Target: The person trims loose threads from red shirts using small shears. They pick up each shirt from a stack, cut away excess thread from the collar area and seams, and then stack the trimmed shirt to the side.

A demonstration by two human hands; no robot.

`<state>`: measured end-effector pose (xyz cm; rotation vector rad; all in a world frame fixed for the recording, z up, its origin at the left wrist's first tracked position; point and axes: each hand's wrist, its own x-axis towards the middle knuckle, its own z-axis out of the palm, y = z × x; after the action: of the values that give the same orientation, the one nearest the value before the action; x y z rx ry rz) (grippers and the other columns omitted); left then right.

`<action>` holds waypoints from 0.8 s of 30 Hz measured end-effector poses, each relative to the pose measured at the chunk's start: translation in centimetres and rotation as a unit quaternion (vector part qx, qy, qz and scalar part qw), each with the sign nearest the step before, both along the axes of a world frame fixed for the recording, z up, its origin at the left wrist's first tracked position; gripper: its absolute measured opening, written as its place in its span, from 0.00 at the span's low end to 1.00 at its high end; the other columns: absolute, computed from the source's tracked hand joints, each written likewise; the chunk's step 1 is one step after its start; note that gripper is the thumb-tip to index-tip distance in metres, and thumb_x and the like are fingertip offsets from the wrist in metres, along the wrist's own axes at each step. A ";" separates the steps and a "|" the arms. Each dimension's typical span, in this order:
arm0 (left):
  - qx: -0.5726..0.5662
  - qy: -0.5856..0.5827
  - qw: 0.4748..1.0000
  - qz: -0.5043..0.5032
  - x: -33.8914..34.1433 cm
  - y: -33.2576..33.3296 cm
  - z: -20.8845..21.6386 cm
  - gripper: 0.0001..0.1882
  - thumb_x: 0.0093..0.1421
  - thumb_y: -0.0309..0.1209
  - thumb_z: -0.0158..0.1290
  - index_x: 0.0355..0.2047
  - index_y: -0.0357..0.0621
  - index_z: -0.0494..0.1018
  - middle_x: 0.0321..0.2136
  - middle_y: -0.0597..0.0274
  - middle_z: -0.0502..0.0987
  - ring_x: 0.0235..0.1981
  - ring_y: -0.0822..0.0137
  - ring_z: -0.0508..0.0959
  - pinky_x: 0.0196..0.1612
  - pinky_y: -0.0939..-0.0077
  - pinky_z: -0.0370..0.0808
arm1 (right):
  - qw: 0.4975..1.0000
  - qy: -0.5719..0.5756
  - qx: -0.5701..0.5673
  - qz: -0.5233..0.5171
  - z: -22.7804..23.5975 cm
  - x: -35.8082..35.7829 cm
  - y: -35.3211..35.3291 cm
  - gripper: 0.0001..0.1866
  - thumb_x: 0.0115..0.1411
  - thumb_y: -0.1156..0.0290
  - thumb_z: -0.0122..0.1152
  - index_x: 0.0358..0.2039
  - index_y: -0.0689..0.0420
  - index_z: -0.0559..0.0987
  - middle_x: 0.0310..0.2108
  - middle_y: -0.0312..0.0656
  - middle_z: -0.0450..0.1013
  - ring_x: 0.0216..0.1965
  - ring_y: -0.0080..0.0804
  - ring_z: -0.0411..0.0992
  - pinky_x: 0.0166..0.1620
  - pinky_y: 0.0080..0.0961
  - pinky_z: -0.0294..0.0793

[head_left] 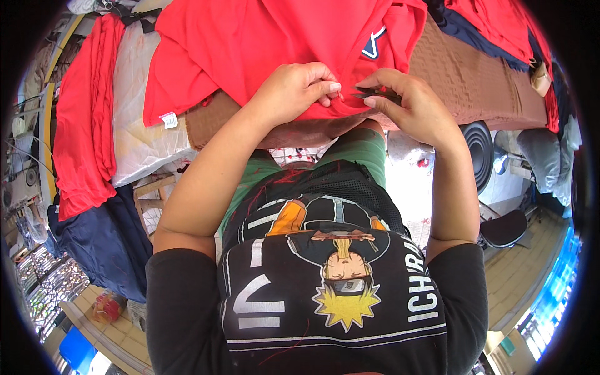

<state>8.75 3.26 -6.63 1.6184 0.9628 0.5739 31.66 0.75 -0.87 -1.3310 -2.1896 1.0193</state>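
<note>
A red garment (pixel 212 50) lies in loose folds in front of me, with a dark-and-white emblem (pixel 374 45) and a small white tag (pixel 169 120) at its lower left corner. My left hand (pixel 300 92) is closed in a pinch on the garment near its front edge. Between the thumb and fingers of my right hand (pixel 415 106) is a pair of small dark thread snips (pixel 382 94). Their tips point left toward the pinched cloth, a short gap from my left fingertips. Whether a loose thread is in the pinch is too small to tell.
The garment rests on a brown-covered table (pixel 469 81). Left of it are a plastic-wrapped surface (pixel 134 87), another red garment (pixel 87 119) and navy cloth (pixel 103 244). More red garments (pixel 500 25) lie at the far right. A black stool seat (pixel 503 228) stands at right.
</note>
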 end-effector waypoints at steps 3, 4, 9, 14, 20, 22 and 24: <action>0.003 0.009 1.000 0.001 0.1 0.0 0.2 0.09 0.64 0.31 0.52 0.35 0.36 0.75 0.29 0.63 0.80 0.29 0.76 0.78 0.37 0.80 0.75 | 1.000 0.008 -0.015 0.014 -0.5 -0.5 0.2 0.10 0.55 0.74 0.61 0.38 0.62 0.78 0.32 0.48 0.77 0.34 0.40 0.77 0.38 0.30 0.74; 0.005 0.014 1.000 0.002 0.1 -0.1 0.3 0.10 0.64 0.31 0.52 0.35 0.36 0.75 0.29 0.63 0.79 0.29 0.76 0.78 0.37 0.80 0.75 | 1.000 0.002 -0.016 0.016 -0.7 -0.6 0.3 0.10 0.55 0.74 0.61 0.38 0.62 0.78 0.31 0.48 0.77 0.33 0.40 0.77 0.38 0.30 0.74; 0.011 0.021 1.000 0.005 0.1 -0.1 0.3 0.10 0.64 0.31 0.52 0.35 0.35 0.75 0.28 0.63 0.79 0.29 0.75 0.78 0.36 0.79 0.75 | 0.998 -0.018 0.027 0.047 -1.4 -1.2 0.6 0.09 0.57 0.77 0.60 0.39 0.63 0.77 0.29 0.44 0.75 0.31 0.30 0.74 0.35 0.24 0.72; 0.025 0.023 0.999 0.004 0.1 -0.2 0.4 0.10 0.63 0.32 0.52 0.34 0.35 0.75 0.28 0.62 0.80 0.29 0.75 0.79 0.36 0.79 0.75 | 0.996 -0.052 0.039 0.056 -1.3 -1.5 0.7 0.07 0.56 0.78 0.60 0.36 0.63 0.77 0.28 0.45 0.75 0.30 0.36 0.76 0.35 0.27 0.73; 0.007 -0.016 1.000 0.026 0.1 -0.2 -0.1 0.09 0.63 0.32 0.53 0.34 0.36 0.75 0.27 0.63 0.79 0.29 0.76 0.78 0.36 0.80 0.75 | 0.998 -0.042 0.042 0.036 -1.3 -1.3 0.6 0.07 0.53 0.72 0.61 0.33 0.58 0.78 0.27 0.46 0.76 0.31 0.44 0.76 0.34 0.35 0.73; 0.011 -0.019 0.999 0.027 0.0 -0.2 -0.3 0.09 0.63 0.32 0.54 0.34 0.36 0.75 0.26 0.65 0.78 0.29 0.77 0.76 0.36 0.81 0.75 | 0.996 -0.055 0.047 0.050 -1.1 -1.4 0.5 0.07 0.54 0.75 0.61 0.34 0.61 0.77 0.28 0.46 0.76 0.31 0.42 0.76 0.35 0.31 0.73; 0.008 -0.019 0.999 0.029 -0.1 -0.2 -0.1 0.09 0.63 0.32 0.54 0.34 0.37 0.75 0.26 0.66 0.77 0.28 0.78 0.75 0.36 0.81 0.74 | 0.996 -0.061 0.045 0.051 -1.0 -1.6 0.5 0.07 0.54 0.77 0.61 0.35 0.63 0.77 0.29 0.46 0.76 0.32 0.41 0.76 0.36 0.30 0.73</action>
<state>8.70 3.09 -6.75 1.5922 0.9817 0.6509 30.06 1.22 -1.91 -1.2827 -2.3860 0.8858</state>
